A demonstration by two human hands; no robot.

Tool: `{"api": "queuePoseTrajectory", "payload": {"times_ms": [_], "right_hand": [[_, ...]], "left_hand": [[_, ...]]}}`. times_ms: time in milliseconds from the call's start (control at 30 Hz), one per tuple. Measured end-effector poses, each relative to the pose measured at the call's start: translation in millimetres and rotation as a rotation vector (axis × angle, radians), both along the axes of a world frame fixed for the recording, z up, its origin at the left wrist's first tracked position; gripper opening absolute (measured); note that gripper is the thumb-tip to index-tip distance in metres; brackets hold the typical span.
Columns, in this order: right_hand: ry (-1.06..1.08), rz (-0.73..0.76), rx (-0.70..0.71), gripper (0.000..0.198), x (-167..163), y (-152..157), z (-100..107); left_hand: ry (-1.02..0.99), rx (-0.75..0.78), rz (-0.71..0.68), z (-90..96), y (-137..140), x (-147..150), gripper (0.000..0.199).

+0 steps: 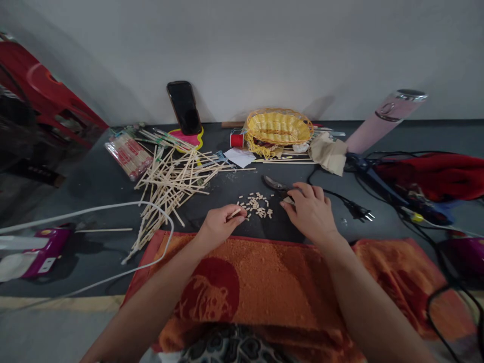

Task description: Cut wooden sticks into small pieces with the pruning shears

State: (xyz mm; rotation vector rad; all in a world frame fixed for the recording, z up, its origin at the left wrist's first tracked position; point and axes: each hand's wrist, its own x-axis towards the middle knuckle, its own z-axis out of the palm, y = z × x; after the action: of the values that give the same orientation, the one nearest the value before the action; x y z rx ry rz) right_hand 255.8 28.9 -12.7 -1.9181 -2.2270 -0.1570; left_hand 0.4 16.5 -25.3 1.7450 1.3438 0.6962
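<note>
My left hand (pixel 223 222) is closed, its thumb and fingers pinching a thin wooden stick (pixel 234 213) just above the front edge of the table. Right beside it lies a loose cluster of small cut stick pieces (pixel 257 204). On the other side of that cluster, my right hand (pixel 312 209) has its fingers curled, with a small beige piece (pixel 289 200) between thumb and forefinger. A pair of cutters (pixel 275 184) lies just beyond this hand, its dark blades pointing left and its handles partly hidden by the fingers.
Many thin sticks (pixel 170 176) are heaped at left, near a packet of sticks (pixel 129 155). A phone (pixel 185 108), red thread spool (pixel 237 140), yellow basket (pixel 280 128) and pink flask (pixel 385 121) stand along the wall. Cables and a plug (pixel 359 212) lie right; an orange towel (pixel 276 282) covers the front.
</note>
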Motion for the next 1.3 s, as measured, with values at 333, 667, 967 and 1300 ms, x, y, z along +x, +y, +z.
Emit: {"api": "queuePoseTrajectory", "payload": {"times_ms": [333,667,967,1300], "right_hand": [[0.235,0.303,0.033,0.022,-10.3,-2.2,1.6],[0.138,0.443,-0.085,0.043,-19.1,-8.2,-6.9],[0.165,0.444,-0.097,0.031,-17.9,-5.9,-4.3],[0.217,0.417,-0.067,0.018,-17.8,-5.1,-8.1]], "left_hand": [[-0.206,0.084,0.125,1.3,3.4,-1.6,0.029],[-0.151,0.272,0.102,-1.3,4.1,-3.1,0.023],[-0.020,0.328,0.058,1.1,1.2,-2.5,0.022],[0.043,0.316,0.052,4.2,0.0,-2.9,0.023]]}}
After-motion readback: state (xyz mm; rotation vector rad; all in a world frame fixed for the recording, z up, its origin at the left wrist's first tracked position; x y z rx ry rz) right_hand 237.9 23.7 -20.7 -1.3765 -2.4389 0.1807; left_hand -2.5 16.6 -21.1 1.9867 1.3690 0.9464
